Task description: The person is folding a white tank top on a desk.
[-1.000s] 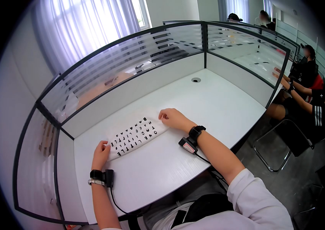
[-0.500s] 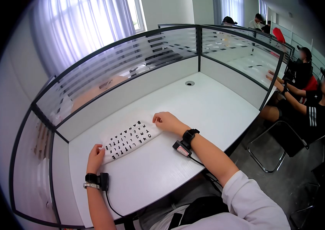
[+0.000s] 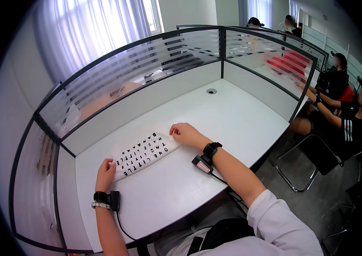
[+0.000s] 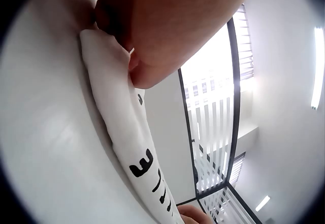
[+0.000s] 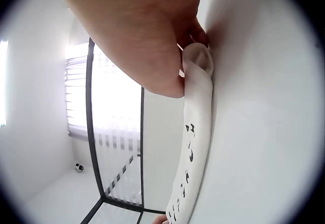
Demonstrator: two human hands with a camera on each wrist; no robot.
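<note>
Head: white cloth (image 3: 142, 156) on bench (image 3: 168, 196), txt "ONE LITTLE"; vs 0.5 s ago, red shape (image 3: 289, 64) beyond cloth's R is lower, behind partition (image 3: 262, 81). L wrist: L hand (image 4: 167, 25) pinches cloth's L end. R wrist: R hand (image 5: 142, 36) pinches R end.

The white cloth (image 3: 141, 157) carries rows of black capital letters, among them "ONE LITTLE", which stand upside down in the head view. It lies on the table (image 3: 232, 113), a little left of and below the centre of the frame, slanting from lower left to upper right. Its near edge looks thick and rounded, with a small hollow at the right end. The left hand (image 3: 105, 175) and the right hand (image 3: 188, 135) each pinch one end.
</note>
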